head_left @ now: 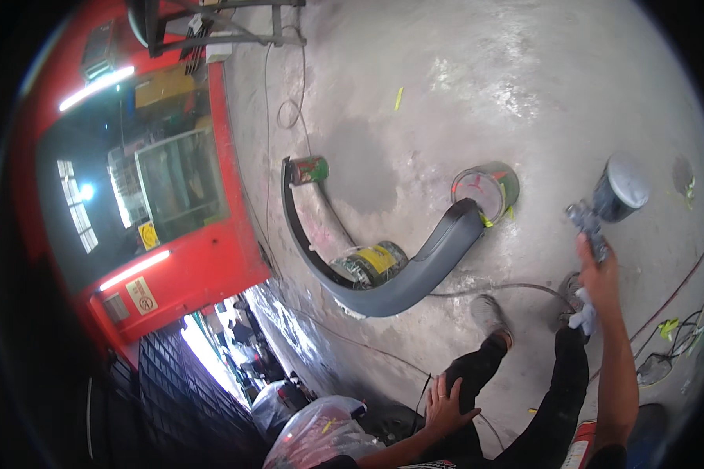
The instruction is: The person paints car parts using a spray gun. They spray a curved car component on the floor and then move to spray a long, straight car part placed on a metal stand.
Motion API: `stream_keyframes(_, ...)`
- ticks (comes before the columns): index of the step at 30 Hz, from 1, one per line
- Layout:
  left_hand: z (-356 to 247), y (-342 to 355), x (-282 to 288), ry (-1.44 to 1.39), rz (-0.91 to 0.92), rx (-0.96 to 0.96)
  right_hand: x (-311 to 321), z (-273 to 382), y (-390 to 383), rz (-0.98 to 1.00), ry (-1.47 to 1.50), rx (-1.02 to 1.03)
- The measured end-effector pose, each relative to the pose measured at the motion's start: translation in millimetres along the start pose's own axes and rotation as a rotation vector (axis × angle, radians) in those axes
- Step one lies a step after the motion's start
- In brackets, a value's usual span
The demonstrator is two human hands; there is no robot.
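My right hand (600,275) grips a grey metallic spray gun (590,227), held out at the right. A dark cup with a pale lid (622,187) sits at the gun's far end and looks joined to it. Beside my right wrist shows a crumpled white cloth or paper (583,314); whether the hand holds it, I cannot tell. My left hand (444,406) lies with spread fingers on my dark-trousered knee, holding nothing. Ahead to the left, a dark grey curved car trim panel (399,297) rests around or against several cans, apart from both hands.
A large can (489,191) meets the panel's right end, a green and red can (309,170) its far end. A yellow-labelled can (377,262) stands inside the curve. Hoses (516,286) cross the concrete floor. Left are a red glazed wall (235,227) and plastic-wrapped items (328,430).
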State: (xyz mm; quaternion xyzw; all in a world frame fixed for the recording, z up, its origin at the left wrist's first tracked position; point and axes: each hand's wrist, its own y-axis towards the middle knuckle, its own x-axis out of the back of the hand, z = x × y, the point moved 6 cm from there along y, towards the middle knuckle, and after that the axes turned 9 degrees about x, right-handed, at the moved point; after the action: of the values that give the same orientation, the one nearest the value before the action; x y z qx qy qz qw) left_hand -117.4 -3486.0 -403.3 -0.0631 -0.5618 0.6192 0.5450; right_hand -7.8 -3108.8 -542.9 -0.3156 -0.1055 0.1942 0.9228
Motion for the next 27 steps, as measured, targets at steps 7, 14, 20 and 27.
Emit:
stream_keyframes(7, -12, -10, -115, -0.238, 0.52, 0.212, -19, 14, 9, 0.004, -0.072, 0.079)
stream_keyframes(14, -12, -21, -134, -0.209, 0.469, 0.178, -58, 45, -106, 0.726, 0.177, -0.093)
stream_keyframes(20, 3, -19, -136, -0.266, 0.39, 0.153, -66, 49, -111, 0.564, 0.126, -0.086)
stream_keyframes(27, 16, -19, -139, -0.338, 0.33, 0.086, -38, -22, -65, -0.253, -0.113, 0.026)
